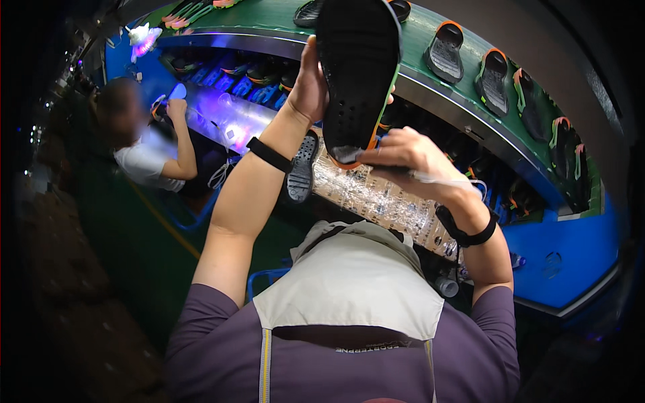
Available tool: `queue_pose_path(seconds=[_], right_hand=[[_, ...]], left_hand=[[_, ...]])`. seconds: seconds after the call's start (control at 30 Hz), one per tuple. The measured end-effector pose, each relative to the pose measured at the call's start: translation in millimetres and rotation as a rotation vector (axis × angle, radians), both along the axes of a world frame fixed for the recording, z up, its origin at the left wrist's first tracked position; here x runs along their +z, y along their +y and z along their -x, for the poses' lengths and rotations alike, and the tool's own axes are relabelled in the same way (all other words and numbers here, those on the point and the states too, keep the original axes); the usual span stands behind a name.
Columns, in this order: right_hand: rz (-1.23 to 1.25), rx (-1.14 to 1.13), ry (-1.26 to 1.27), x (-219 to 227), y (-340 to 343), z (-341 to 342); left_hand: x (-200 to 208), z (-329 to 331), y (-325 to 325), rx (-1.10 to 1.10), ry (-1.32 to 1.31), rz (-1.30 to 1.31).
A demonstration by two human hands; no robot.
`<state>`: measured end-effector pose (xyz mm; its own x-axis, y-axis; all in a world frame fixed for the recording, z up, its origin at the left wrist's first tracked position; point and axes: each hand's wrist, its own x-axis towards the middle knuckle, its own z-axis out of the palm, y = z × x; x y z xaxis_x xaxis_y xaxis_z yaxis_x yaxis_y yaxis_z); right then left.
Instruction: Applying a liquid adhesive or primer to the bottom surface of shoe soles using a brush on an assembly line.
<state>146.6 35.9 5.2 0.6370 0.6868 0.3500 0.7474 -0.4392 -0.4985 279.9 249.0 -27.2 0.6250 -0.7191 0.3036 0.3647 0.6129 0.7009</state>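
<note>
A black shoe sole (357, 74) with an orange and green edge is held up in front of me, its heel end toward me. My left hand (310, 88) grips it from the left side, with fingertips showing at its right edge. Close to the orange heel edge, my right hand (411, 156) is closed around a slim dark tool (390, 168), whose kind I cannot make out. A pale, shiny patch shows on the heel beside the fingers. Another dark sole (301, 171) with holes lies on the bench, near my left wrist.
The bench top (366, 201) has a shiny, patterned cover. Beyond it runs a green conveyor belt (416, 43) carrying several soles (445, 52), with more on a shelf beneath. To the left a co-worker (151, 144) sits holding a blue item. A clear cup (446, 287) stands by my right elbow.
</note>
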Motion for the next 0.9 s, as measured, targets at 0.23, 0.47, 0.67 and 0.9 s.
queue_pose_path(seconds=[0.23, 0.47, 0.67, 0.9], right_hand=[[-0.052, -0.061, 0.106, 3, 1, -2], [0.024, 0.009, 0.254, 11, -7, -6], [0.184, 0.142, 0.09, 3, 3, -4], [0.107, 0.104, -0.129, -22, 19, -14]], left_hand=[[-6, -12, -16, 0.097, -0.015, -0.342], [13, -6, -33, -0.001, -0.017, -0.638], [34, 2, -37, -0.046, -0.216, -0.935], [27, -5, -29, 0.025, -0.427, -1.026]])
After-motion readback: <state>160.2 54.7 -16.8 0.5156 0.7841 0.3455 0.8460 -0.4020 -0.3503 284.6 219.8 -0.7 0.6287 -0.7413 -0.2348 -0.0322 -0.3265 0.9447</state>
